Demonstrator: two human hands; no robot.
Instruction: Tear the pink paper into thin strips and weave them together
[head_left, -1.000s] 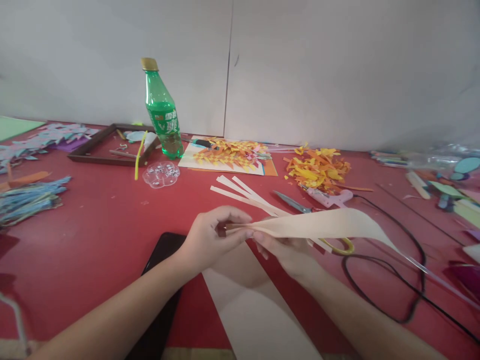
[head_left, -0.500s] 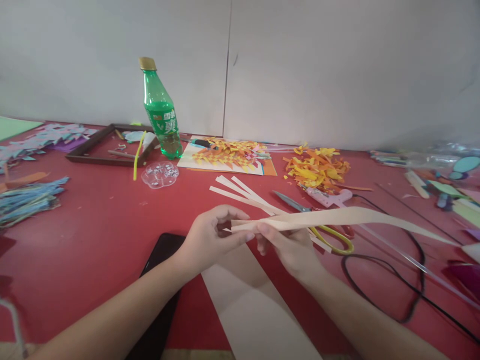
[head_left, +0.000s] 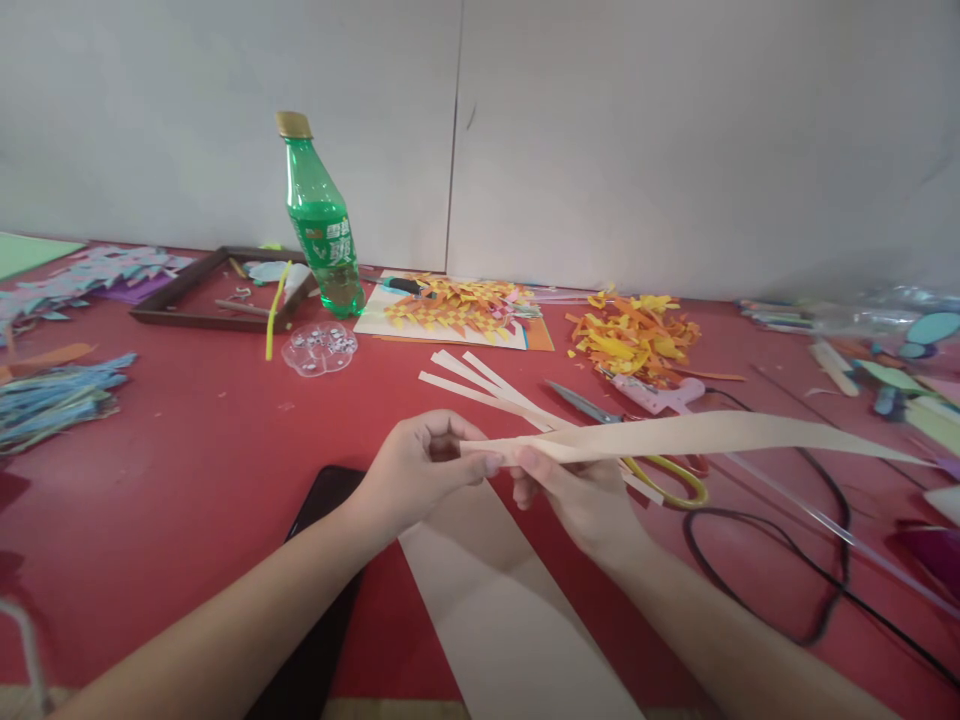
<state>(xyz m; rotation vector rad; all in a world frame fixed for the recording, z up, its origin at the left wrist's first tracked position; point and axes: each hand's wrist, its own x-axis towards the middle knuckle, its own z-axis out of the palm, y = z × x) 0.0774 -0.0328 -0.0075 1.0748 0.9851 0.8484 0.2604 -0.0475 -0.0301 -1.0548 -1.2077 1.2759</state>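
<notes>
A long cream paper strip (head_left: 675, 435) stretches between my hands and off to the right, its far part curving through the air. My left hand (head_left: 424, 465) pinches its left end between thumb and fingers. Close beside, my right hand (head_left: 577, 495) grips the same strip, thumb on top. Several narrow cream strips (head_left: 480, 385) lie fanned on the table just behind. A wide cream sheet (head_left: 517, 620) rests below my hands. Scissors (head_left: 667, 485) with yellow handles lie beyond my right hand, partly covered by the strip.
A green bottle (head_left: 322, 230) stands by a dark frame (head_left: 202, 322) and a clear bead dish (head_left: 320, 350). Yellow-orange paper scraps (head_left: 637, 335) lie near a pink glue gun (head_left: 660, 395) with a black cord (head_left: 750, 515). A black phone (head_left: 319, 600) lies under my left forearm.
My left thumb and fingers have closed together on the strip's end. The strip's far right end has lifted slightly and moved right.
</notes>
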